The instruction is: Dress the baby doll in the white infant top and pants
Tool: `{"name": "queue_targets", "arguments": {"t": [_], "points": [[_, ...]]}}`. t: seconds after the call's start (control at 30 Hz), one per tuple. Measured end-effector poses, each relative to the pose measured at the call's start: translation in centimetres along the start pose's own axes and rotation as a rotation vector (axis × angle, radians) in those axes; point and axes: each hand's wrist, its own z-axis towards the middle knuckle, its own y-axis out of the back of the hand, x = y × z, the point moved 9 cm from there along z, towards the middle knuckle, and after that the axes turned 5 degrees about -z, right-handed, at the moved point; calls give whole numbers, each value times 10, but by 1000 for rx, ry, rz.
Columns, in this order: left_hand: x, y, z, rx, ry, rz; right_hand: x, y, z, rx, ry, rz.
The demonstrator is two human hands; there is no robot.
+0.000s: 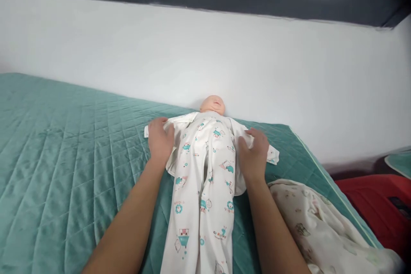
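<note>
Head view: white pants (216, 190) (teal cartoon prints), legs straight.

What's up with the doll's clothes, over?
Left hand at one sleeve, right hand at other sleeve. Printed pants below doll's head. Patterned cloth apart from hands.

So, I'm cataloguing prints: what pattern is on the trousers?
White trousers with small teal and pink cartoon prints; best in the head view.

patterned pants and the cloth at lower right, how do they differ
The patterned pants lie stretched out; the cloth lies crumpled. The patterned pants bear bright teal figures, the cloth duller brownish and greenish prints. The patterned pants reach up near the doll's head; the cloth lies apart from it. Both are pale printed fabric on the green quilted cover.
</note>
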Motion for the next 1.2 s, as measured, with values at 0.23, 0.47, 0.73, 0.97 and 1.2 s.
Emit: {"name": "queue_targets", "arguments": {"t": [0.23,0.47,0.73,0.97,1.2], "points": [[-29,-47,-10,281,-281,176,5,-34,-11,225,69,-113],[-16,-61,18,323,-205,284,-1,-38,-13,281,85,-302],[-10,-58,31,265,-83,322,-4,-34,-12,265,69,-301],[41,-33,63,318,173,300,-14,-26,-8,172,-16,-179],[3,-21,48,213,-85,269,-8,-25,-9,193,-104,-231]]}}
